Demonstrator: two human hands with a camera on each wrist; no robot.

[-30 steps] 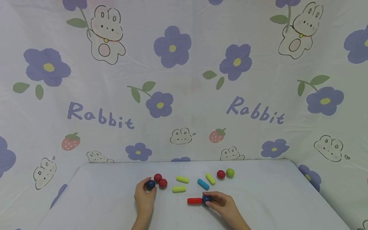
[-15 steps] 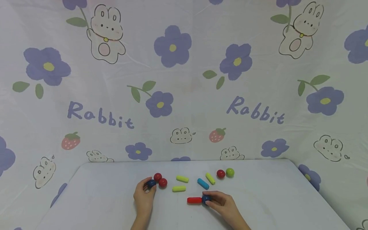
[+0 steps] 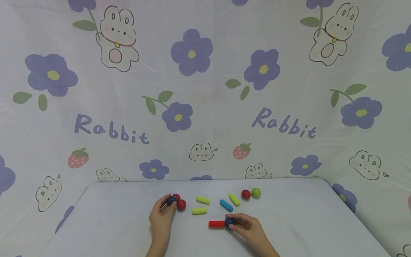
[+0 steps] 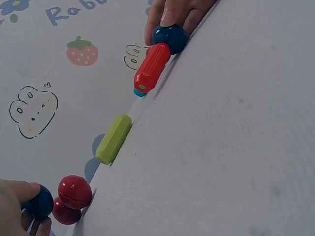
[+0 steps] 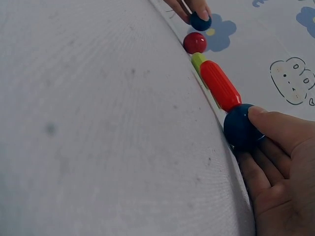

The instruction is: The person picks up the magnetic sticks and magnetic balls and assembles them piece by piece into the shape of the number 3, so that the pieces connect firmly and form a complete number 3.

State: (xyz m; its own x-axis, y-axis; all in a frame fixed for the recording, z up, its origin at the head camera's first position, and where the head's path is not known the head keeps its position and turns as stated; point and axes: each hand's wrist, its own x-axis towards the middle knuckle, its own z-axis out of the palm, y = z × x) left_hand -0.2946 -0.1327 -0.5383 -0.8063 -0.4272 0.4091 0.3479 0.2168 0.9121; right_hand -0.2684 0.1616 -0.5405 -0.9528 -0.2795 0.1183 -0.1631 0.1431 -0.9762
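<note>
My left hand [image 3: 161, 216] pinches a dark blue ball [image 3: 171, 200] between thumb and fingers, right beside two red balls. One red ball [image 3: 181, 204] shows whole; the other red ball [image 3: 176, 196] is partly hidden behind the blue one. On the right, my right hand [image 3: 247, 228] grips another dark blue ball [image 3: 229, 223] with thumb and fingers. A red ridged stick [image 3: 216, 223] extends leftward from that ball, its end against it. The right wrist view shows the red stick [image 5: 220, 86] in line with the gripped blue ball [image 5: 241, 127].
Between and beyond the hands lie yellow-green sticks [image 3: 199, 211] [image 3: 203, 200] [image 3: 234, 199] and a blue stick [image 3: 226, 205]. Farther back right, a red ball [image 3: 245, 194] touches a green ball [image 3: 256, 192]. Behind the white table [image 3: 115, 221] hangs a rabbit-print cloth [image 3: 218, 89].
My left hand has carried its blue ball slightly away from me and to the right, so it now covers part of the rear red ball. The right hand stays put.
</note>
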